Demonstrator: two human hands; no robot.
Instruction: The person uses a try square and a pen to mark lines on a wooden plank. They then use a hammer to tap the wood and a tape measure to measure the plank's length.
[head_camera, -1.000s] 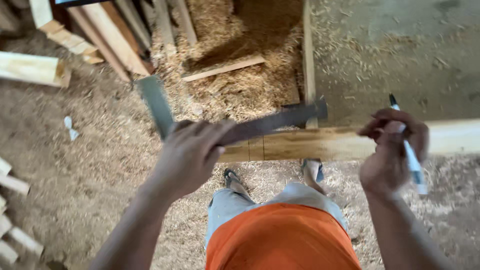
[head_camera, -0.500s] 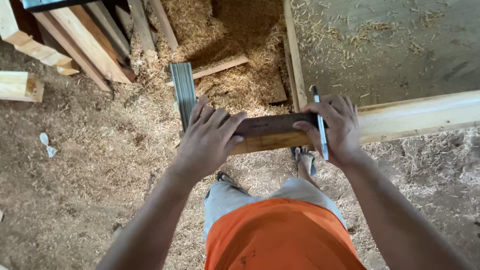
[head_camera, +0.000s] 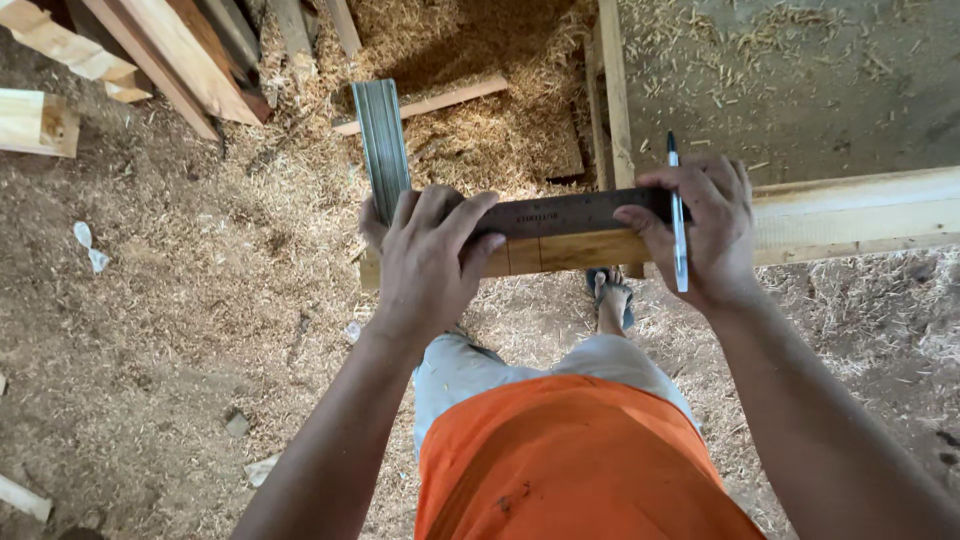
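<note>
At centre frame, the left hand (head_camera: 425, 265) presses flat, fingers spread, on a steel square (head_camera: 560, 213) laid along the wooden plank (head_camera: 850, 215). The right hand (head_camera: 705, 230) pins the blade's far end, its grip closed around a pen (head_camera: 678, 225). Sawdust floor (head_camera: 180, 320) lies open at left.
</note>
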